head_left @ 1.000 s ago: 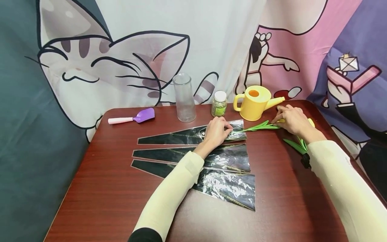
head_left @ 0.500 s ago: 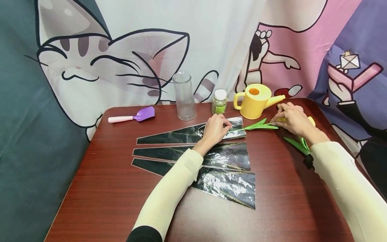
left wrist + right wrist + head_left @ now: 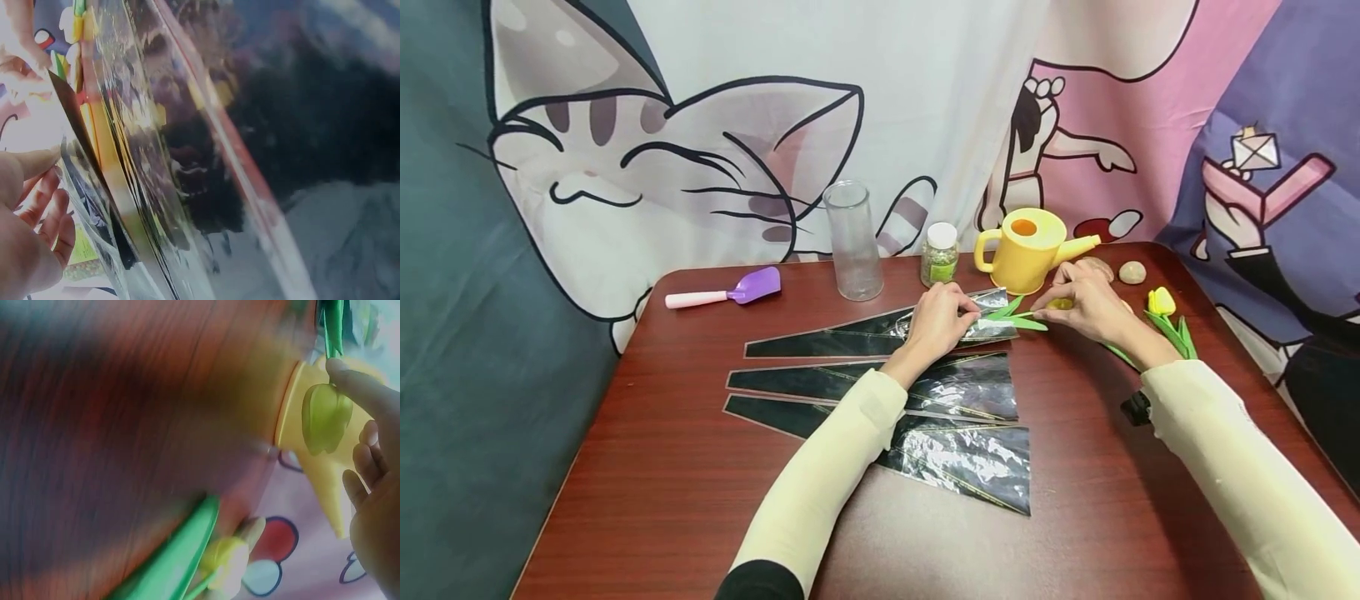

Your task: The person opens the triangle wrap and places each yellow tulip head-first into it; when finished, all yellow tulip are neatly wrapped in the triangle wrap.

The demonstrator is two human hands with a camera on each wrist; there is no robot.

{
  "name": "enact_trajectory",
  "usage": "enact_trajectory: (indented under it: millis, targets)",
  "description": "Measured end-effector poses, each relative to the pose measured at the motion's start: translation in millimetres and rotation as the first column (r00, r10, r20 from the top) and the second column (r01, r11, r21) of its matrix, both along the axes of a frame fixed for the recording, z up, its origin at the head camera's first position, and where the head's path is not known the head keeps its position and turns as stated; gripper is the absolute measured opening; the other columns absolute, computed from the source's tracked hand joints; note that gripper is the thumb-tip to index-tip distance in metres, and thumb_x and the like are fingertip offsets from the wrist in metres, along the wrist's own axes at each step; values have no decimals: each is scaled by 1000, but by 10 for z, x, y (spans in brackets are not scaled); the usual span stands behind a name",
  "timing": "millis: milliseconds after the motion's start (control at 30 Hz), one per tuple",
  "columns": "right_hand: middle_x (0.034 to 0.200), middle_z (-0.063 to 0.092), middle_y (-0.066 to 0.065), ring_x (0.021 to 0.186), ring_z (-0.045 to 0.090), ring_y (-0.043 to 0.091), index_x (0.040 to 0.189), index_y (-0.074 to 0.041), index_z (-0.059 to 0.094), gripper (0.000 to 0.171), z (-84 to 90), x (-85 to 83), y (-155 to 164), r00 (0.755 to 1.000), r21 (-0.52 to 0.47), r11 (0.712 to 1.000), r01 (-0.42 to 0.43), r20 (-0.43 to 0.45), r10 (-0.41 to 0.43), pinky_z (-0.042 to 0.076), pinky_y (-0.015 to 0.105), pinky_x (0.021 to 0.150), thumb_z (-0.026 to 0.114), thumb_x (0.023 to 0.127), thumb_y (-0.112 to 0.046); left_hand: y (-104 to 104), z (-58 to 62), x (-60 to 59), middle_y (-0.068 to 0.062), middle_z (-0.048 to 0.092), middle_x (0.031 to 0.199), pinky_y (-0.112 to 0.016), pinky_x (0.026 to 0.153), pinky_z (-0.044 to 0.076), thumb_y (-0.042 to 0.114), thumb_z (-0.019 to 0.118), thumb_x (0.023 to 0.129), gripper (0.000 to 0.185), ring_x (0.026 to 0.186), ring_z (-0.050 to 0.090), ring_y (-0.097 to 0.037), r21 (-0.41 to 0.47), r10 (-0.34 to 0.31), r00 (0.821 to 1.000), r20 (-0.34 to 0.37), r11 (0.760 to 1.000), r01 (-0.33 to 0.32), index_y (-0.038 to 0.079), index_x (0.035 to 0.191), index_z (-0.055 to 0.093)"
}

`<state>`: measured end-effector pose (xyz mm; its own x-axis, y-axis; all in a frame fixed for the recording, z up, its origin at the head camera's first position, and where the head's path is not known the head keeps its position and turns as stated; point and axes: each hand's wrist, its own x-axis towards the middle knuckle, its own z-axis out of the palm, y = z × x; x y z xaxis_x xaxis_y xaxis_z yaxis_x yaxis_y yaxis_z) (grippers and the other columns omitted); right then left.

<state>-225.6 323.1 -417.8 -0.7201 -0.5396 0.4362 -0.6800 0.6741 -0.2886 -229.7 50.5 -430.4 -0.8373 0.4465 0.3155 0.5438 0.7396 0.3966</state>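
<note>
Now the right hand [image 3: 1086, 307] has slid leftward across the dark red wooden counter [image 3: 662, 467], carrying an artificial tulip with a yellow-green bud and green leaves [image 3: 1026, 317] towards the wide mouth of the farthest clear, black-edged cellophane cone sleeve [image 3: 880, 333]. A second ago that hand lay farther right, beside the spout of the yellow plastic watering can [image 3: 1026, 250]; with it gone, two pale smooth pebbles [image 3: 1132, 272] and a second yellow tulip [image 3: 1162, 302] show on the counter. In the right wrist view, the fingers [image 3: 362, 394] curl about the bud [image 3: 326, 419]. The left hand [image 3: 942, 318] keeps its place at the sleeve's mouth, its fingers pinching the upper film so the opening is lifted; the left wrist view shows the film [image 3: 144, 162] raised beside those fingers. The stem tip now lies at the opening, so, judging by this, the flower is about to enter the sleeve.
</note>
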Motion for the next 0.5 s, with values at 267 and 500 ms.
enact_trajectory:
  millis: [267, 500]
  targets:
    - [79, 48, 6, 84, 39, 22, 80, -16, 80, 13, -101, -4, -238, 997, -39, 999, 34, 63, -32, 24, 39, 69, 88, 71, -11, 56, 2, 25, 10, 62, 89, -26, 80, 46, 29, 75, 88, 7, 87, 56, -11, -1, -16, 1000, -6, 1000, 16, 25, 90, 81]
    - [79, 46, 6, 85, 38, 23, 82, -14, 81, 13, -169, -18, -297, 991, -66, 995, 80, 113, -72, 24, 40, 70, 87, 72, -8, 65, -13, 13, 11, 62, 89, -26, 79, 46, 28, 76, 87, 7, 86, 55, -11, -4, 4, 1000, -7, 1000, -4, 25, 89, 81]
